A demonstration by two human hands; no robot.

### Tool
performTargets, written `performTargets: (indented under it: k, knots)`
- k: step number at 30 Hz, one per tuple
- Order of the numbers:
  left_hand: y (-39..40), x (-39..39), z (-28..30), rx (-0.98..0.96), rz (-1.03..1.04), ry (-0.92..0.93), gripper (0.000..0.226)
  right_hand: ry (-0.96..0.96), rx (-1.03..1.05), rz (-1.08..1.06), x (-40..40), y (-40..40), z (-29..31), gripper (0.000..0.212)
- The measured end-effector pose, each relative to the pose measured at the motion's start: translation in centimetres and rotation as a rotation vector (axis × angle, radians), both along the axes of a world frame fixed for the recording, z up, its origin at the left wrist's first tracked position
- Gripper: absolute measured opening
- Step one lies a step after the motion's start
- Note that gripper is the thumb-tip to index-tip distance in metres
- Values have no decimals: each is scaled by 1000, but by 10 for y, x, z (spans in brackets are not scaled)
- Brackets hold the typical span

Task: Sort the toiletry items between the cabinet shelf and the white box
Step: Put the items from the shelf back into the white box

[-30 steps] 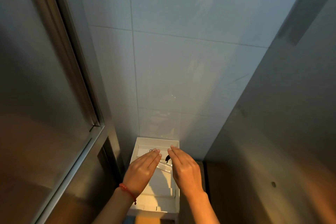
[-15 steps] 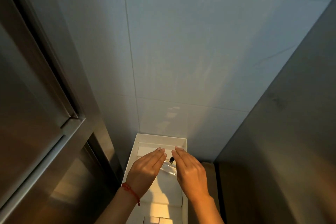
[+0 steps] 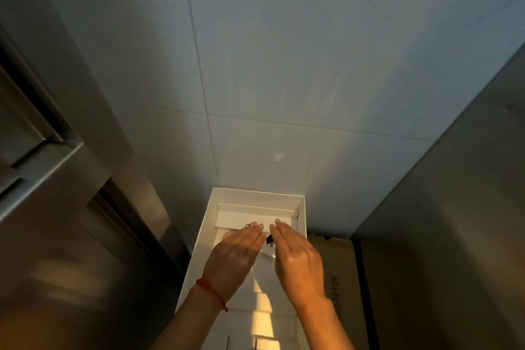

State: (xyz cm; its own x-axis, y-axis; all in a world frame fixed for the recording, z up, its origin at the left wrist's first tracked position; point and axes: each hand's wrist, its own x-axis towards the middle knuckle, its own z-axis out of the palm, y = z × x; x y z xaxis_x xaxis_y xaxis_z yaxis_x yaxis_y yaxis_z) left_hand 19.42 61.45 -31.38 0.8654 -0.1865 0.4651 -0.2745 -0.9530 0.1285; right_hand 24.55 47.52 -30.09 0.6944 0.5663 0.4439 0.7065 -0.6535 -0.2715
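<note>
**White box against the tiled wall**

While the white box (image 3: 302, 209) abuts the tiled wall (image 3: 284, 65), your left hand (image 3: 235, 257) and right hand (image 3: 298, 257) hover inside, fingers straight, flanking a small dark item (image 3: 269, 239). A cardboard carton (image 3: 338, 278) borders right. Both hands are unchanged; the view sits lower.

Two bare forearms enter from the lower edge, both unsleeved as far as visible; left hand (image 3: 237, 256) bare, no ring discernible; left wrist carries a thin red cord bracelet (image 3: 211, 293) (a small knot or bead hangs at its lower end); right hand (image 3: 298, 260) and wrist bare, nails short and unpainted.
</note>
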Motion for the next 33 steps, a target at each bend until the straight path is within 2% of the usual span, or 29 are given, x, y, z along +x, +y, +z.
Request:
performTargets:
  k: [16,33]
  knots:
    - [11,17,-62,1,41,6,62,143,-46,-146,5,21,-55,64]
    - [18,26,-100,-31,66,63,61,270,-118,-157,9,42,-84,64]
